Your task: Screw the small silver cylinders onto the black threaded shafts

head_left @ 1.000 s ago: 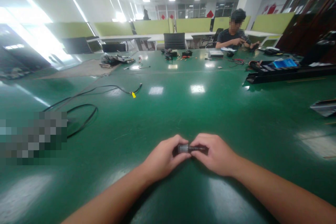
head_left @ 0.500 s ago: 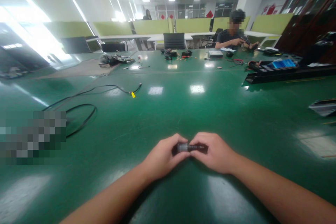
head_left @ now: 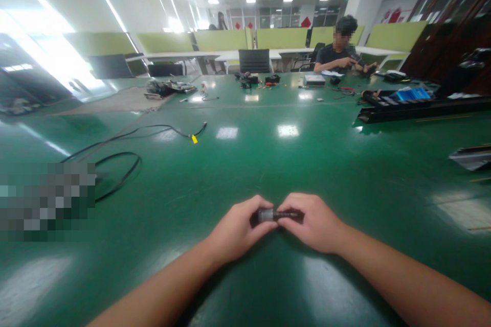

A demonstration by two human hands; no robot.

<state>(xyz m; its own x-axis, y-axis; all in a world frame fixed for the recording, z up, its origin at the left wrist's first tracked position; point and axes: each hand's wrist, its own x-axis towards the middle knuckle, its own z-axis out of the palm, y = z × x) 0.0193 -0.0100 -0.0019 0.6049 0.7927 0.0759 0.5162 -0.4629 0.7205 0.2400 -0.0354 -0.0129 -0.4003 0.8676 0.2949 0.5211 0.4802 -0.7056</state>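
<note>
Close in front of me, over the green tabletop, both hands hold one small part: a short grey cylinder with a thin dark shaft, lying level. My left hand is curled around the cylinder end from the left, thumb on the near side. The shaft points right, into the hollow of my right hand, whose thumb and fingers close around it. Its far tip and the exact finger contacts are partly hidden. Fingertips of both hands nearly meet at the middle of the part. I cannot make out its exact kind.
A black cable with a yellow tag lies at the left, near a pixelated block. A long black channel with blue pieces is at right. Electronics sit farther back. A person sits across the table.
My hands and the part keep almost the same place and grip. The view shifts very slightly. A distant person at the back has moved a little to the right.
</note>
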